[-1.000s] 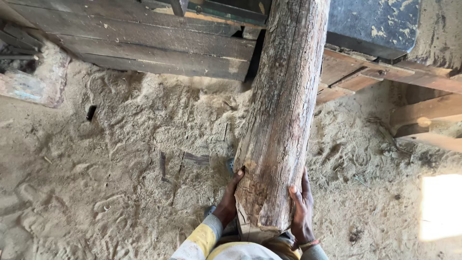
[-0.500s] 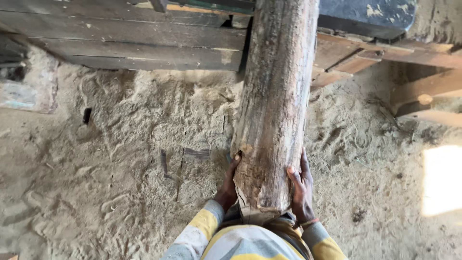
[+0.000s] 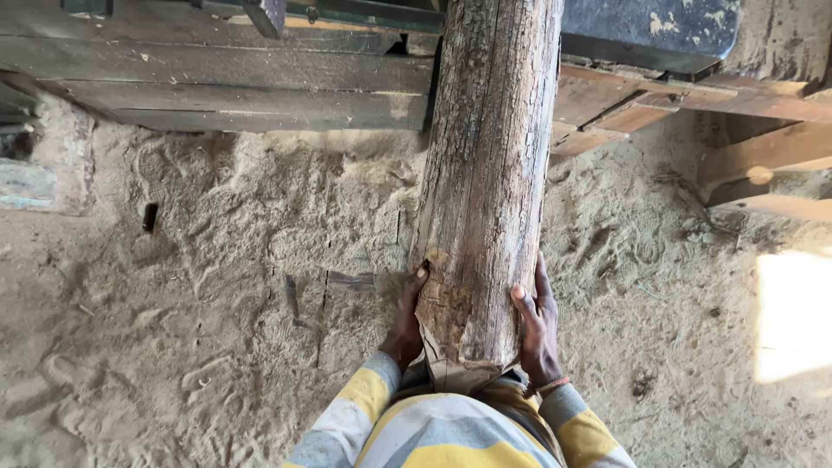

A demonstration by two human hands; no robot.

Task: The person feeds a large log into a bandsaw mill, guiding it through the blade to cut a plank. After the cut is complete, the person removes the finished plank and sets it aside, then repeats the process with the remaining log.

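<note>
- Head view, work in hand: a rough, bark-stripped log (image 3: 485, 191) is held lengthwise in front of the person. Its far end reaches over the dark timber planks (image 3: 243, 82) of a raised bench at the top of the frame; its near, splintered end sits against the person's middle, above the yellow-and-grey striped sleeves (image 3: 364, 407).
- Progress, as a judgement: the log appears partly brought onto the bench, its far end over the planks. The near end is not yet set down and is carried by the person alone.
- Left hand (image 3: 407, 316): clasps the log's left flank near the broken end, thumb on top, fingers wrapped underneath and out of sight.
- Right hand (image 3: 536, 334): grips the right flank at about the same level, fingers spread along the wood, a thin band at the wrist.
- Surroundings: sawdust-covered ground (image 3: 191, 329) lies below, with a small dark scrap (image 3: 150, 217) and pale offcut boards (image 3: 763, 165) at right.
</note>
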